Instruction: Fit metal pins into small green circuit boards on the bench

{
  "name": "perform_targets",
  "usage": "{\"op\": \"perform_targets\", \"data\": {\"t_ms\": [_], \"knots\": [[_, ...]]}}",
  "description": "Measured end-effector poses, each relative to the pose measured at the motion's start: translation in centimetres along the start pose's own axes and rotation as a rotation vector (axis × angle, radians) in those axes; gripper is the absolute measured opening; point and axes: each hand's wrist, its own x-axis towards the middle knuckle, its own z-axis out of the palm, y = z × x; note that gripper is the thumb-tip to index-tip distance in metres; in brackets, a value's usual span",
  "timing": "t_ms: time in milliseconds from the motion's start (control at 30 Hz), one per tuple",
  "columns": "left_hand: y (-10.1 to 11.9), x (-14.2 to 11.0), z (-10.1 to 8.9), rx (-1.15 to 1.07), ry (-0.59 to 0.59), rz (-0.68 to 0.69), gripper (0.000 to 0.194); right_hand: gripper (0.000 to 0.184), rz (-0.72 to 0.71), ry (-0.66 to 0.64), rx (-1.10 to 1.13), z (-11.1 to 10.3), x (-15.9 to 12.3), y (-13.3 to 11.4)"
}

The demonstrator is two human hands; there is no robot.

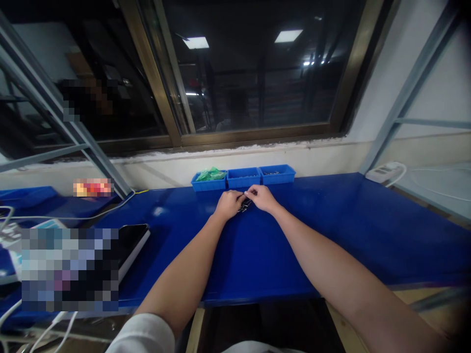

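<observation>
**Small metal pieces [244,205] partly covered by two bent hands**

Just beyond the hands, three blue bins are lined up: the left bin [209,185], holding green plastic [211,174], the middle bin [243,179] and the right bin [278,175], both with small items inside. The way outward from the fingers is blocked by this row. Well left of the left hand [230,204], a dark-topped device [134,237] is seen beside a blurred-out patch; far right of the right hand [262,198], a white power strip [384,171] is placed.

The small metal pieces are gathered on the blue tabletop [257,255], directly under the fingertips. Both hands are curled, their fingertips brought close together; whether anything is gripped by either cannot be told. Beyond the bins, the tabletop is bordered by a pale wall [165,169] and a dark window [257,83], in which ceiling lights are reflected.
</observation>
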Motion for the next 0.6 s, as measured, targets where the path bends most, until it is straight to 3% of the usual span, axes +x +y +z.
{"op": "perform_targets", "data": {"t_ms": [367, 467, 600], "knots": [[0.0, 0.0, 0.2, -0.043, -0.025, -0.014, 0.035, 0.018, 0.058, -0.013, 0.425, -0.5, 0.2, 0.0], [-0.1, -0.1, 0.5, -0.076, 0.004, -0.017, 0.035, 0.024, 0.105, 0.019, 0.414, -0.7, 0.2, 0.1], [-0.5, -0.2, 1.1, -0.055, 0.079, -0.083, 0.056, 0.031, 0.111, 0.127, 0.226, -1.0, 0.4, 0.0]]}}
